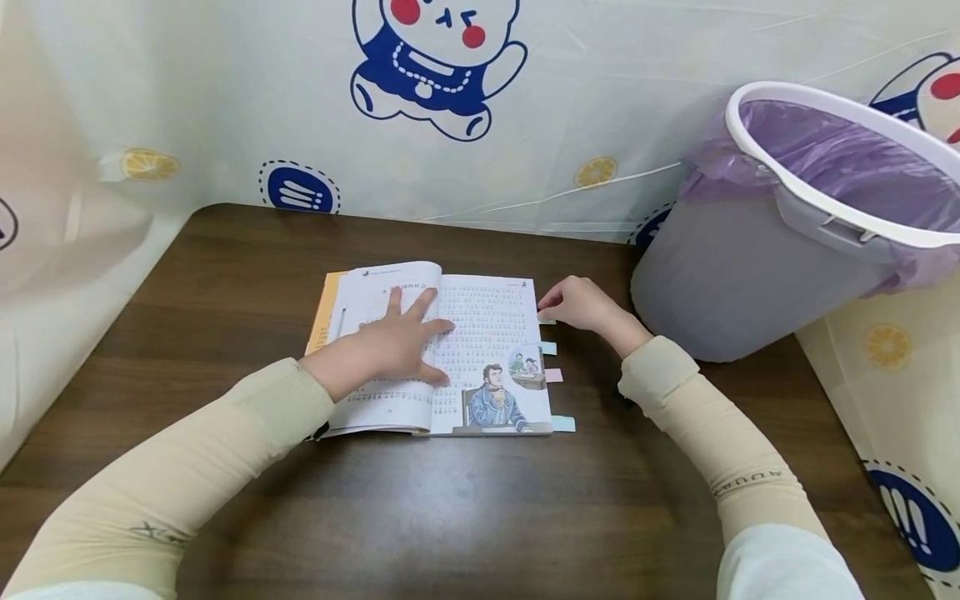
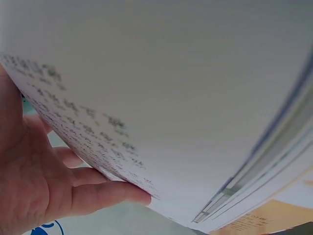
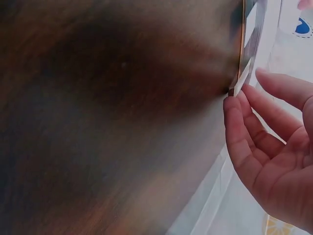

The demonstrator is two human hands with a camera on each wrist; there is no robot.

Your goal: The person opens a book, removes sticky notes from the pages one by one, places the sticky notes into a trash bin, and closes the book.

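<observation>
An open illustrated book (image 1: 487, 333) lies in the middle of the brown table (image 1: 225, 275). My left hand (image 1: 401, 337) rests flat across its gutter, fingers spread and pressing the pages; the left wrist view shows those fingers (image 2: 102, 196) against a printed page (image 2: 161, 98). Several coloured sticky tabs stick out of the book's right edge, among them a blue tab (image 1: 563, 423) and a pink tab (image 1: 553, 375). My right hand (image 1: 561, 305) sits at the top tab (image 1: 546, 320). In the right wrist view its fingertips (image 3: 232, 105) touch the book's edge (image 3: 243, 58), thumb apart and fingers only slightly bent.
A grey bin (image 1: 750, 275) with a purple liner and white rim leans at the table's back right, close to my right hand. A printed cartoon cloth (image 1: 525, 125) walls the table at the back and on both sides.
</observation>
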